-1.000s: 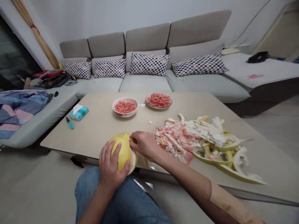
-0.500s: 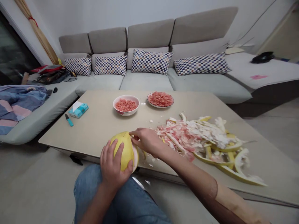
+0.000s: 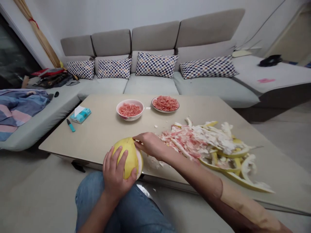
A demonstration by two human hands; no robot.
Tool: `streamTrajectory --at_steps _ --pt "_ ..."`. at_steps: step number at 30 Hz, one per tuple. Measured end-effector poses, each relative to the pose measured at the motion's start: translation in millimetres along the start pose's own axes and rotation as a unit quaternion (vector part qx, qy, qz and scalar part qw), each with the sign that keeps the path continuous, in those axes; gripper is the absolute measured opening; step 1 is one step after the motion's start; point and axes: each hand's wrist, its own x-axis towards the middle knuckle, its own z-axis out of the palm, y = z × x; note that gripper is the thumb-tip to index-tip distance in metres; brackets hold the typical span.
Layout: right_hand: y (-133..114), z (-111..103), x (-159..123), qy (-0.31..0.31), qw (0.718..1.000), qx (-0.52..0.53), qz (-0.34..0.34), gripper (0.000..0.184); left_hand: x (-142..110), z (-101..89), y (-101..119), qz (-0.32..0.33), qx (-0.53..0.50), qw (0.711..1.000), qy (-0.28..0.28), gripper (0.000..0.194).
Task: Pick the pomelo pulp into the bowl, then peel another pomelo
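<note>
A yellow pomelo rests at the table's near edge, above my knee. Part of its rind is gone on the right side, baring white pith. My left hand grips it from the left, fingers spread over the skin and thumb at the lower front. At the top, my right hand pinches the edge of the pomelo peel; the fingertips are partly hidden behind the rind. Right of that hand lies a heap of peel and membrane scraps, white, pink and yellow.
Farther back on the table stand a bowl of pink pomelo pulp and a plate of pulp. A tissue pack and a small teal-handled knife lie at the left. Behind is a grey sofa with checkered cushions.
The view has shifted very slightly. Both hands keep their hold on the pomelo, and a strip of peel seen beneath my right hand before no longer shows there.
</note>
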Motion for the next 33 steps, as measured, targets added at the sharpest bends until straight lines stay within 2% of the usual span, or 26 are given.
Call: streamTrajectory --at_steps 3,6,12,15,17,19,23,26,29,31,33 --pt "0.7 0.4 -1.2 -0.008 0.999 -0.003 -0.032 0.021 -2.0 -0.8 1.5 0.0 -0.005 1.0 0.007 0.054" --pt "1.3 8.5 -0.2 0.018 0.998 -0.028 -0.046 0.023 -0.9 -0.3 1.2 -0.004 -0.008 1.0 0.004 0.054" --pt "13.0 22.9 4.6 0.075 0.997 0.023 -0.001 0.024 -5.3 0.4 -0.3 0.007 -0.013 1.0 0.005 0.055" --pt "23.1 25.0 7.2 0.055 0.996 0.069 0.025 0.024 -15.4 -1.4 -1.4 0.034 -0.023 0.999 0.009 0.057" --pt "27.6 26.7 7.5 0.033 0.993 0.113 0.013 0.023 -20.6 -2.6 -4.0 0.038 -0.032 0.999 0.019 0.057" --pt "30.5 27.6 6.5 0.037 0.989 0.139 0.01 0.024 -21.7 -3.1 -8.3 0.026 -0.042 0.998 0.025 0.057" --pt "43.1 19.0 1.7 0.107 0.989 0.096 0.03 0.023 -14.7 -2.8 -18.2 -0.005 -0.067 0.998 0.017 0.054" --pt "67.0 2.3 -5.9 0.181 0.981 0.041 0.049 0.025 -9.1 -2.7 -22.4 -0.032 -0.077 0.996 0.007 0.053" --pt "92.4 -11.5 -18.6 0.312 0.944 -0.048 0.094 0.028 -2.8 -2.8 -23.3 -0.064 -0.076 0.995 -0.023 0.05" --pt "98.7 -11.6 -29.3 0.37 0.921 -0.071 0.099 0.027 4.4 -2.3 -23.4 -0.088 -0.074 0.992 -0.054 0.048" --pt "90.5 -1.8 -40.9 0.369 0.926 -0.033 0.069 0.024 14.7 -0.8 -24.9 -0.112 -0.073 0.987 -0.085 0.045"
